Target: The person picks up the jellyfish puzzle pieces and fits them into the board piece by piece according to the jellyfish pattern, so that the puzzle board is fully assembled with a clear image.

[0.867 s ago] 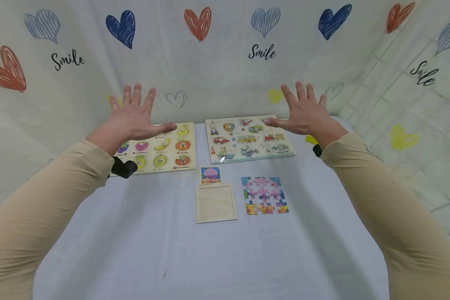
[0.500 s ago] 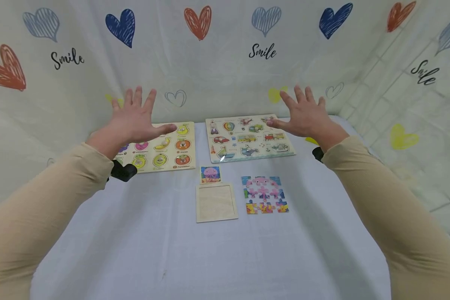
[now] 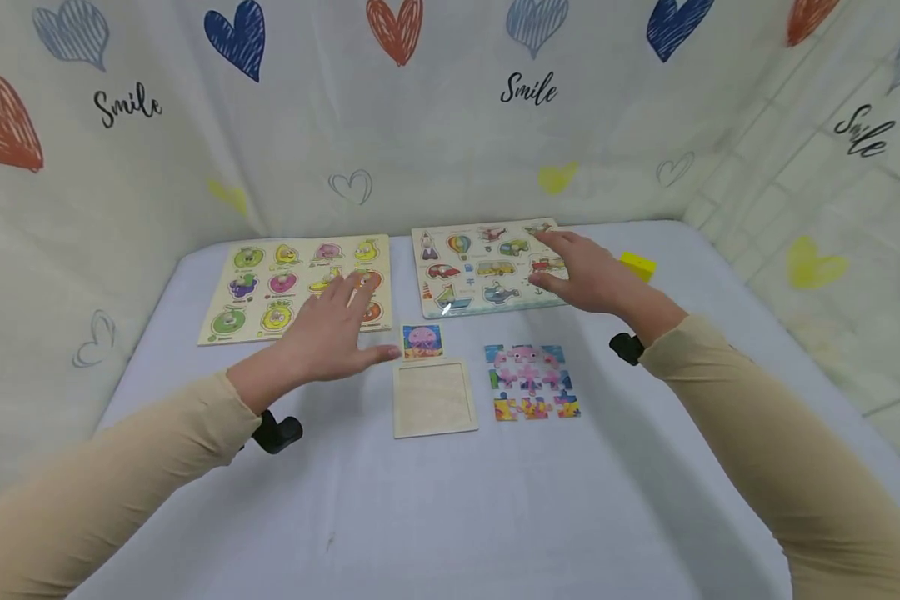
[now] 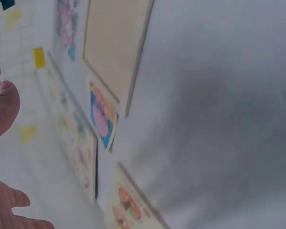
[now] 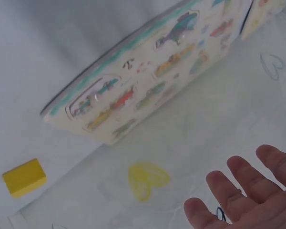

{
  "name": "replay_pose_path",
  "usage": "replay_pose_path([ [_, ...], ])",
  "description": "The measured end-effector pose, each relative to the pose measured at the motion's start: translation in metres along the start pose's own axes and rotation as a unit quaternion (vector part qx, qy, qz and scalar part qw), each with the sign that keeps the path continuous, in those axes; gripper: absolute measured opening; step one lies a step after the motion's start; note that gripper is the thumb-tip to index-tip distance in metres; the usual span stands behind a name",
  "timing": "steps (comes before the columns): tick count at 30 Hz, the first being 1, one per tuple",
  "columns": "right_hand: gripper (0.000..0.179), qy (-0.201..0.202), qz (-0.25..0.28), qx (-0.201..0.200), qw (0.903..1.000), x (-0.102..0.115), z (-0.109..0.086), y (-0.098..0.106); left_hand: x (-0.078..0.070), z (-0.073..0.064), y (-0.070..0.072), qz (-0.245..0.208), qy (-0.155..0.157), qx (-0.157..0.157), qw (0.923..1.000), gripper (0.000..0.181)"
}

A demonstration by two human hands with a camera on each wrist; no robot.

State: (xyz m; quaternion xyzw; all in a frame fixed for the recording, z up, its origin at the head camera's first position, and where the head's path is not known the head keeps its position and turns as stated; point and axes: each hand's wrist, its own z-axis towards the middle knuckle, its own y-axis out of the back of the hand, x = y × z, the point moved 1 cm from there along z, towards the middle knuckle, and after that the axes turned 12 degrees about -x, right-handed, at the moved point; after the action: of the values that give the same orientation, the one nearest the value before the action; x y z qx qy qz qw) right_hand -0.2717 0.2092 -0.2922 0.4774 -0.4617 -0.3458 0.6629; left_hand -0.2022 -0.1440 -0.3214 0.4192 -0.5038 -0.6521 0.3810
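Observation:
My left hand (image 3: 328,337), fingers spread and holding nothing, hangs over the near right corner of the fruit puzzle board (image 3: 217,327). Its thumb points toward a small jellyfish picture card (image 3: 422,342). Below that card lies a square wooden puzzle tray (image 3: 435,398) with a bare base. To its right, the jigsaw pieces (image 3: 528,382) of a pink jellyfish are laid out in rows with small gaps. My right hand (image 3: 588,273), with nothing in it, is over the right end of the vehicle puzzle board (image 3: 457,310). In the right wrist view its fingers (image 5: 224,186) are extended.
A yellow block (image 3: 637,267) sits at the back right, beyond my right wrist. The white-covered table (image 3: 420,517) ends at a hanging cloth (image 3: 450,142) printed with hearts and "Smile". Black wrist cameras (image 3: 277,432) are strapped under both wrists.
Both hands have come down from in front of the cloth, the left one farther, toward the card and to the right. The head view has tilted slightly downward. The puzzle things lie as before.

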Motion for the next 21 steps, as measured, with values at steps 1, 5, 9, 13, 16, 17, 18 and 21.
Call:
replay_pose_path([
  [1, 0.076, -0.002, 0.003, 0.003, 1.0, 0.0, -0.002, -0.005, -0.002, -0.003, -0.006, -0.001, -0.005, 0.004, 1.0, 0.105],
  [5, 0.074, 0.005, 0.015, 0.017, 0.9997, 0.001, -0.01, -0.025, -0.009, -0.018, -0.028, -0.01, -0.017, 0.023, 0.9995, 0.105],
  [9, 0.073, 0.01, 0.021, 0.034, 0.9992, 0.001, -0.017, -0.042, -0.012, -0.03, -0.045, -0.022, -0.02, 0.049, 0.9983, 0.106],
  [13, 0.072, 0.01, 0.026, 0.052, 0.9983, 0.002, -0.023, -0.054, -0.011, -0.038, -0.057, -0.035, -0.025, 0.074, 0.9963, 0.108],
  [16, 0.073, 0.005, 0.027, 0.067, 0.9974, 0.003, -0.025, -0.059, -0.011, -0.043, -0.063, -0.04, -0.034, 0.088, 0.9948, 0.11],
  [17, 0.073, 0.003, 0.026, 0.072, 0.9971, 0.004, -0.025, -0.06, -0.011, -0.044, -0.065, -0.04, -0.038, 0.091, 0.9943, 0.111],
  [18, 0.073, 0.002, 0.025, 0.075, 0.9968, 0.005, -0.025, -0.061, -0.012, -0.044, -0.066, -0.041, -0.041, 0.094, 0.9939, 0.112],
  [21, 0.073, 0.006, 0.023, 0.08, 0.9965, 0.007, -0.025, -0.064, -0.012, -0.045, -0.069, -0.042, -0.049, 0.098, 0.9932, 0.113],
])
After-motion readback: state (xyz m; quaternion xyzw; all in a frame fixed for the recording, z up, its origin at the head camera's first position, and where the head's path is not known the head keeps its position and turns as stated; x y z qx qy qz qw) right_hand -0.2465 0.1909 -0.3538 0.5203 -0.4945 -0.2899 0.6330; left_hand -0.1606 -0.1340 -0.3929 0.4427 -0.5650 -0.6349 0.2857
